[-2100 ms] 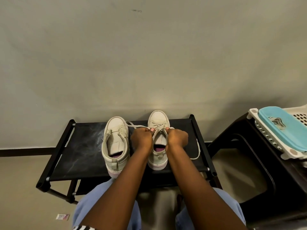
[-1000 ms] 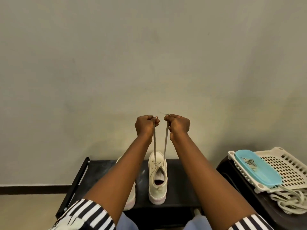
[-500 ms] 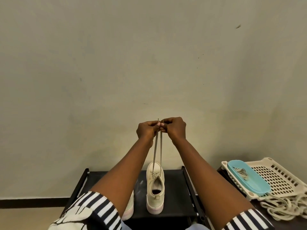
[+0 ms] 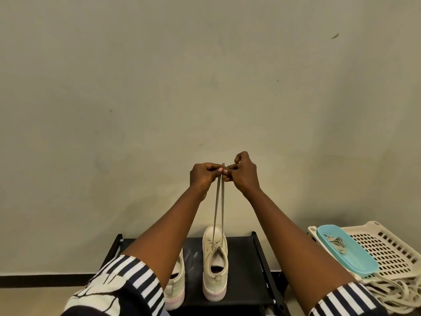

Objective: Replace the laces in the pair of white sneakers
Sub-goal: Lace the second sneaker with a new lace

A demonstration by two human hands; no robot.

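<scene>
No text, label, brand, number or sign readable anywhere in your view. Sneakers (image 4: pixel 215 270) on bench: no legible mark. Blue tray (image 4: pixel 348 254) and basket (image 4: pixel 391 249) at right: no lettering you can read. Striped sleeves (image 4: pixel 134 274): pattern only, no words.
</scene>
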